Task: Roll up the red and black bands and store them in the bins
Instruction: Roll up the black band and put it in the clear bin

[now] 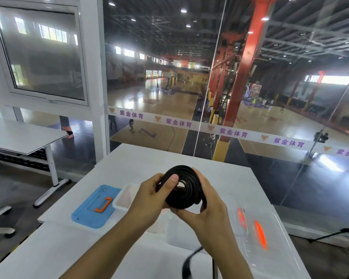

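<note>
Black band [182,188] coiled, gripped by both hands.

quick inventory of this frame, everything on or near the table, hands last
black band: 1, black, mostly coiled, held above the table; loose tail hangs toward the near edge
blue lid: 1, blue with an orange latch, flat on the table's left part
white bin: 1, white, right of the blue lid, partly hidden by the left hand
clear lid: 1, transparent with orange latches, on the table's right part
table: 1, white, in front of the glass wall
side table: 1, white, far left
left hand: 1, thumb on the coil
right hand: 1, cups the coil
</note>
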Tool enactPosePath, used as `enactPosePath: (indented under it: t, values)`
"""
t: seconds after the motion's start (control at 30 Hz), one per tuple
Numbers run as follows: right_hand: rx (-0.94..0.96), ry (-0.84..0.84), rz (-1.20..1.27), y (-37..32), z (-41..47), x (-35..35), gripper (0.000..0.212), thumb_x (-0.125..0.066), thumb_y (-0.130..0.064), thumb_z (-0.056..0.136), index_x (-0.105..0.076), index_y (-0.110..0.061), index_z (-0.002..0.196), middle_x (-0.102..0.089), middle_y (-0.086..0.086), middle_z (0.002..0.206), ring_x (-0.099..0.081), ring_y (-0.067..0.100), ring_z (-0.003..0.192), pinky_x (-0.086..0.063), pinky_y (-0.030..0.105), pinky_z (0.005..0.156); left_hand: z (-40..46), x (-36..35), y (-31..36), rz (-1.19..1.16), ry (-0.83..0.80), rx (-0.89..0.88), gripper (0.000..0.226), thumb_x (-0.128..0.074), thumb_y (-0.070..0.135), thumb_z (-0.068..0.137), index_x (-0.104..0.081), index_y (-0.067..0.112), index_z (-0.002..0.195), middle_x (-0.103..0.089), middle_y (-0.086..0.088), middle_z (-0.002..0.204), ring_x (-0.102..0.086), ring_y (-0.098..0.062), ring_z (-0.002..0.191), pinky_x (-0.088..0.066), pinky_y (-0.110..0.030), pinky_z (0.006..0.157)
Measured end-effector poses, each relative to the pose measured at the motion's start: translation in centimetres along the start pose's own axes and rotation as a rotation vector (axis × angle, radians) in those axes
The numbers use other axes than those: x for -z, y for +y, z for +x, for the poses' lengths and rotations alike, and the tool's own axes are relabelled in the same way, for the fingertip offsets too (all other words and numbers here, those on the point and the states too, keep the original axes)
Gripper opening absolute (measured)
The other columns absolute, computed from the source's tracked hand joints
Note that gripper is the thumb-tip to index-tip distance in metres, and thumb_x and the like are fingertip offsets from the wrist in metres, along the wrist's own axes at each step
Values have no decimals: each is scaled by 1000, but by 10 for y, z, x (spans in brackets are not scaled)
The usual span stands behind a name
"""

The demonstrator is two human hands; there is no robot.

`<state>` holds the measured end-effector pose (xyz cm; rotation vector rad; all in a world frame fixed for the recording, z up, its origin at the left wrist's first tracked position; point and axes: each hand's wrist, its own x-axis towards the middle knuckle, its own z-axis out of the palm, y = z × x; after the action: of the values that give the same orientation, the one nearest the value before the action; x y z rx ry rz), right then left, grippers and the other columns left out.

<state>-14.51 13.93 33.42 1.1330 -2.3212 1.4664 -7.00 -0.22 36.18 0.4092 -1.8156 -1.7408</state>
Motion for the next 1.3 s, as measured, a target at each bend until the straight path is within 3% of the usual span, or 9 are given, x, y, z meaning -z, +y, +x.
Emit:
enactPosePath:
  t: [0.2,0.37,0.53,0.63,0.8,0.93,1.07,1.2,1.3]
  values:
    - [7,51,-15,-9,-3,-5,93,-84,-50,74,-33,-49,152,-54,-31,133,-53,-6,122,-54,22,96,-5,-9,1,-194,127,76,28,-59,43,96,-73,22,109,-80,0,95,-76,-18,93,-63,-36,74]
    - [-68,64,117,-19,-11,-18,96,-80,-52,71,-28,-48,152,-52,-26,139,-54,-3,126,-52,28,104,-16,-22,0,-51,179,9,20,-51,47,98,-62,32,106,-72,13,98,-68,-2,93,-53,-8,69]
    - [5,-63,58,-9,0,4,92,-88,-39,72,-37,-44,150,-56,-22,134,-57,3,124,-53,30,100,-8,0,0,-148,-123,191,37,-54,41,100,-71,14,118,-79,-9,105,-75,-26,98,-62,-35,76]
    - [56,-286,14,-8,5,32,93,-93,-32,71,-40,-50,147,-57,-24,129,-57,7,120,-50,23,95,0,22,7,3,-317,140,37,-66,48,92,-73,23,117,-78,-6,110,-74,-27,105,-61,-47,87]
    - [115,-457,-57,-11,5,40,96,-93,-24,70,-41,-54,145,-61,-21,125,-56,11,112,-51,19,88,5,29,22,285,-507,59,26,-75,34,88,-74,25,113,-78,3,104,-74,-15,100,-62,-32,86]
    - [98,-366,-55,-7,2,38,96,-91,-27,74,-38,-51,150,-59,-27,129,-57,3,106,-48,13,84,3,26,12,285,-352,-36,17,-74,36,89,-76,24,100,-78,1,91,-74,-16,88,-62,-32,77]
    - [19,-235,8,-3,-2,32,85,-85,-29,81,-38,-51,149,-60,-33,116,-55,4,85,-47,15,74,3,16,2,124,-138,0,24,-72,45,88,-77,26,102,-79,-1,93,-74,-25,96,-63,-49,84]
    - [-22,-154,81,-5,-9,10,96,-84,-28,82,-25,-56,152,-59,-27,123,-60,15,93,-57,28,83,1,2,0,40,5,-28,27,-70,43,89,-75,24,107,-78,2,96,-73,-21,99,-62,-32,84]
    - [-50,-75,75,-7,-14,-4,100,-84,-32,81,-19,-55,154,-57,-31,124,-61,12,94,-57,27,83,-1,-7,-2,-24,114,-28,19,-71,40,90,-75,25,101,-79,4,91,-74,-15,94,-60,-24,79]
